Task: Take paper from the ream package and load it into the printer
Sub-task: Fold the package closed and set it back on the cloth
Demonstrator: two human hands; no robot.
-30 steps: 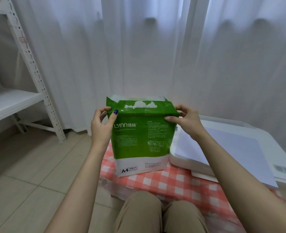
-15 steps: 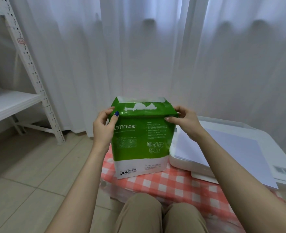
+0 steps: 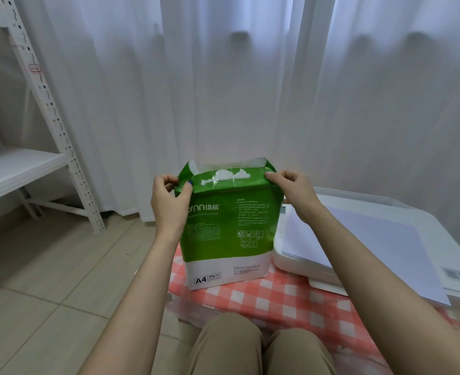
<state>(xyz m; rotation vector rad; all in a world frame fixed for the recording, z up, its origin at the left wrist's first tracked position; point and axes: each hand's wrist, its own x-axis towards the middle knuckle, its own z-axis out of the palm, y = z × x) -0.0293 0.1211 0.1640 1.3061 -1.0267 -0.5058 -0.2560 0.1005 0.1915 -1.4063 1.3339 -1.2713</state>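
Ream package stands upright between both hands on the checked cloth. Left hand pinches its top-left flap, right hand pinches the top-right corner. Printer sits just right of the right hand. Yanking unevenly could tear the wrapper or tip the ream over.

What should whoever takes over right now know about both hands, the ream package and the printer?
Left hand: pinches the top left corner of the ream package.
Right hand: pinches its top right corner.
The package stands upright on the checked cloth, beside the printer; a white sheet lies on the printer's top.
Done: the wrapper's top is open.
Left: draw paper out and load it; neither hand holds a sheet.
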